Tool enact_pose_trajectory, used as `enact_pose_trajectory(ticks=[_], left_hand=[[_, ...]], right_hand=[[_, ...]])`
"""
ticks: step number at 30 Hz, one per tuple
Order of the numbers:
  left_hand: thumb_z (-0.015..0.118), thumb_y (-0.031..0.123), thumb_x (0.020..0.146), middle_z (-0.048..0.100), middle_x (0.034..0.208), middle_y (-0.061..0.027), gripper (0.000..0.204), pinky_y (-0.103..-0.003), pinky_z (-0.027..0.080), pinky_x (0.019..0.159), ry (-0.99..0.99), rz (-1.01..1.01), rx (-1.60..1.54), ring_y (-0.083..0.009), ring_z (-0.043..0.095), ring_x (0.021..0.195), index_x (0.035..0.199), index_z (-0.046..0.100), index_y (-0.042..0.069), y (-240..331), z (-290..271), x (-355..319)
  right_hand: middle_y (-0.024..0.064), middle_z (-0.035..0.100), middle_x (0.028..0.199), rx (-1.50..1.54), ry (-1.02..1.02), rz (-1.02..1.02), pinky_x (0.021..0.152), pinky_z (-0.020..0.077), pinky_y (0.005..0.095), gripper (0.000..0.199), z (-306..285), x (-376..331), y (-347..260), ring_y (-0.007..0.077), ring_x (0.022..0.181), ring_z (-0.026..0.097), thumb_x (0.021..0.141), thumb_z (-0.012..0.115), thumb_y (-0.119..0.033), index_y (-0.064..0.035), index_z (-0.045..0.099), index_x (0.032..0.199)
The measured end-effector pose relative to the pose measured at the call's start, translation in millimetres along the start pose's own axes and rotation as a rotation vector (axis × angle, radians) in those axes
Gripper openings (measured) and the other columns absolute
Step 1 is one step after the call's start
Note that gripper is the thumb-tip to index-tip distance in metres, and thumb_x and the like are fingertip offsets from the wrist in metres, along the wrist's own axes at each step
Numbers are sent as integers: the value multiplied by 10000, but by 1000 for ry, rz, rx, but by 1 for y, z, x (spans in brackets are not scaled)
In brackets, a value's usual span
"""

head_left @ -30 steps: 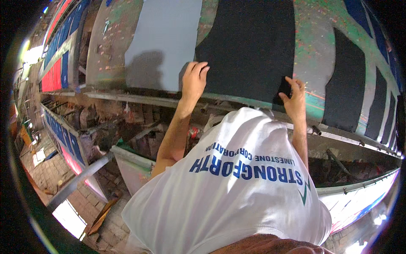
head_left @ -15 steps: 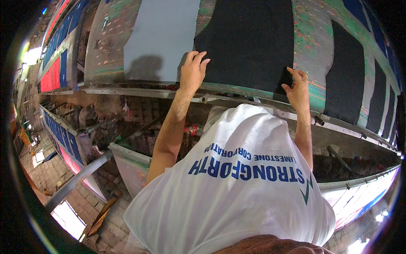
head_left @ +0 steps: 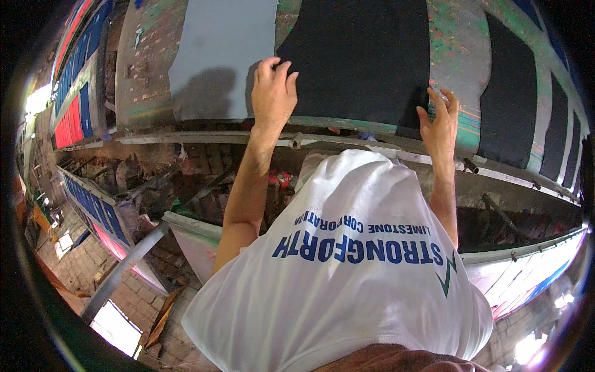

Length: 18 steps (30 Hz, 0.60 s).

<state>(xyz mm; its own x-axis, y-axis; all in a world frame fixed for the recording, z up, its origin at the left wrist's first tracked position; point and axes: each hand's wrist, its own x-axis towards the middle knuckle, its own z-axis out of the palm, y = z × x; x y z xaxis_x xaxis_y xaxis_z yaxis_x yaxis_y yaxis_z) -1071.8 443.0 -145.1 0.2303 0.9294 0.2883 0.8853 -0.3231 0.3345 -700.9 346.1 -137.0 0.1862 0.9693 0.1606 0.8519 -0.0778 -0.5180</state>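
A black cloth panel lies flat on the long, paint-speckled table ahead of me. Over its left edge, by the near corner, is my left hand, its fingers apart and slightly bent, with nothing seen in them. My right hand is at the panel's right edge near the table's front, thumb and fingers spread. A small pale spot shows by its fingertips; I cannot make out what it is. Left of the black panel lies a light grey cloth panel, with a hand-shaped shadow on it.
More black panels lie farther right. A metal rail with pipe stubs runs along the table's front edge. At left and lower right stand other tables with blue, red and white pieces. A grey pipe slants above the brick floor.
My left hand has moved slightly left and up. My right hand has shifted slightly right, its fingers higher along the black panel's edge. The view has shifted a little; the panels appear flat in both frames.
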Motion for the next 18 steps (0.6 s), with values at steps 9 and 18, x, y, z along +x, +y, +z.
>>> enact_pose_trajectory(ticks=[9,18], left_hand=[[518,391,1090,270,1743,-232,685,-671,145,1299,-351,465,45,-440,207,1626,1616,402,-32,53,47,23],[425,355,1103,247,1745,-253,622,-713,143,1280,-235,413,53,-466,190,1627,1633,419,30,52,107,117]], right_hand=[[192,550,1564,-83,-74,-411,1260,347,552,465,66,34,-54,403,1481,481,986,692,-147,-25,625,1430],[189,387,1697,-267,-56,-329,1293,218,620,552,111,123,-53,443,1583,316,1088,495,-295,-123,473,1612]])
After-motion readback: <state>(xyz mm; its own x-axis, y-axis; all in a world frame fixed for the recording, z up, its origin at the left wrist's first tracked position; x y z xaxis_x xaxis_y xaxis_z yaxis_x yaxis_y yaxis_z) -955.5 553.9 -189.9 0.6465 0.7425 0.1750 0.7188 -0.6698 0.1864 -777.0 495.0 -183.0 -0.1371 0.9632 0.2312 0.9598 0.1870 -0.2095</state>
